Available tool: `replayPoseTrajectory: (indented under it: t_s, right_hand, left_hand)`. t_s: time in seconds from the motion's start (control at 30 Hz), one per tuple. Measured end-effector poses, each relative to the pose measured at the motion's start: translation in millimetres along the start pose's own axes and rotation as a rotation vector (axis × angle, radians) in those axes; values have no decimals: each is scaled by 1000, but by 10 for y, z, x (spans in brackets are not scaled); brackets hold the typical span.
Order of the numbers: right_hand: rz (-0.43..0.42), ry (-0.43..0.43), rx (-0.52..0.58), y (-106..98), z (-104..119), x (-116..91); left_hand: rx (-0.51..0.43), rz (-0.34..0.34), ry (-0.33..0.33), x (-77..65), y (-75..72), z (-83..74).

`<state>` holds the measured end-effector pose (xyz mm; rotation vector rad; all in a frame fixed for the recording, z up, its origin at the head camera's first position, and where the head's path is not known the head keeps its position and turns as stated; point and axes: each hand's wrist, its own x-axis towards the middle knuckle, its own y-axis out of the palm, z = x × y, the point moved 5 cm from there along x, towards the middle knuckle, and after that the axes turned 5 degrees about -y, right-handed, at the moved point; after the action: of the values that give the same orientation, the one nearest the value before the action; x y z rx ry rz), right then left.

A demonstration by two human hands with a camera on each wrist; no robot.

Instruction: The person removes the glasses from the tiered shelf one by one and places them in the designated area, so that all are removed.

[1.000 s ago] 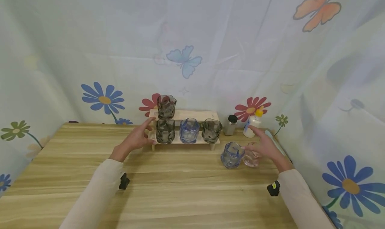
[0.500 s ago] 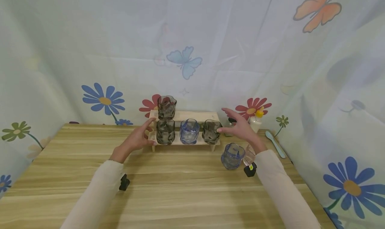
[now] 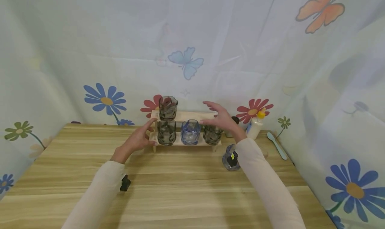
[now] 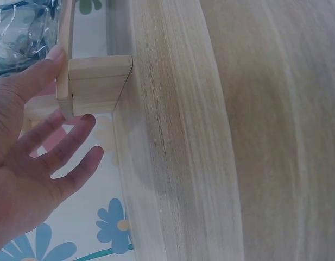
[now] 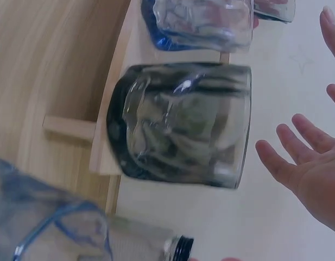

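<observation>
A two-tier wooden stand (image 3: 192, 116) is at the back of the table. My left hand (image 3: 136, 139) holds its left end, thumb on the lower plank (image 4: 64, 89) and fingers behind it. On the upper tier stands one grey glass (image 3: 167, 108) at the left. Along the lower tier are a grey glass (image 3: 166, 132), a blue glass (image 3: 190, 132) and another grey glass (image 5: 183, 125). My right hand (image 3: 221, 117), fingers spread and nothing held, hovers above that last glass, overlapping the upper tier's right end in the head view.
A blue glass (image 3: 227, 159) on the table is partly hidden by my right wrist camera. Behind my right arm are a jar with a black lid (image 3: 236, 119) and a white bottle with a yellow cap (image 3: 255, 127). A pale blue spoon (image 3: 276, 145) lies at the right edge.
My right hand has moved left from beside the table's blue and pink glasses to above the stand's right end. My left hand has stayed on the stand. My right sleeve now mostly hides the pink glass.
</observation>
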<state>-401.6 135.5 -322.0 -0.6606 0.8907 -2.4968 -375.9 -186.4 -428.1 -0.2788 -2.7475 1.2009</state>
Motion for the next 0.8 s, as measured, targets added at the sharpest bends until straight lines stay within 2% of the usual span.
replayPoseTrajectory:
  t_s: [0.37, 0.8]
  right_hand:
    - [40, -16, 1, 263, 171, 283]
    - [59, -32, 29, 653, 238, 578]
  left_hand:
    - [7, -7, -1, 3, 11, 5]
    - [5, -8, 2, -18, -2, 5]
